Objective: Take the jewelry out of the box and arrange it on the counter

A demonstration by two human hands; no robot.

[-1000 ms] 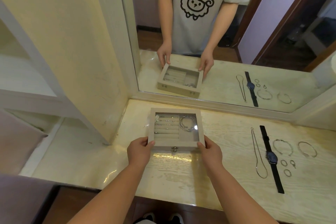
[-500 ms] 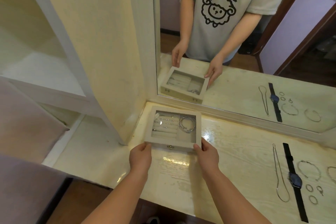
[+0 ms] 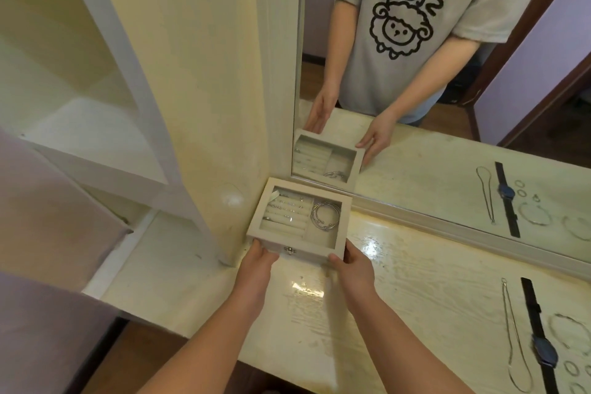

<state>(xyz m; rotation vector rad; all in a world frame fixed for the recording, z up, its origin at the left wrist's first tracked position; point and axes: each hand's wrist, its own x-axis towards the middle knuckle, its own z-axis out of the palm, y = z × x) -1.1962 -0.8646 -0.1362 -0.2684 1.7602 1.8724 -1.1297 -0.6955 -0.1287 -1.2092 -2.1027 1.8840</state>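
**Box held at the desk's far-left corner, lid down**

The pale, wood-grained desk (image 3: 415, 281) ran along a wall mirror (image 3: 447, 89), which doubled everything on it. At the far-left corner, close against the wall pillar and the mirror frame, was the jewelry box (image 3: 310, 256), a flat cream case with a windowed lid that looked closed. Whether it rested on the desk or hung just above it could not be told.

The left hand (image 3: 256, 262) held the near-left corner and the right hand (image 3: 351, 265) the near-right one. Each grip was clamped on the box, thumb over the top edge.

Well apart, at the desk's right end, lay pieces already out: a black-strapped watch (image 3: 540, 345), a long necklace (image 3: 511, 329) just beside it, a bracelet (image 3: 566, 329) and a few small rings (image 3: 572, 368). Inside the box, a stack of silver bangles (image 3: 324, 216) filled the right compartment, and small pieces (image 3: 287, 208) sat on the padded rolls at the left.

Judged from this, the task was partly done and the step in hand was placing the box. The next move would call for freeing one hand, undoing the small metal clasp (image 3: 289, 249) on the front wall and raising the lid, with the other hand steadying the box.
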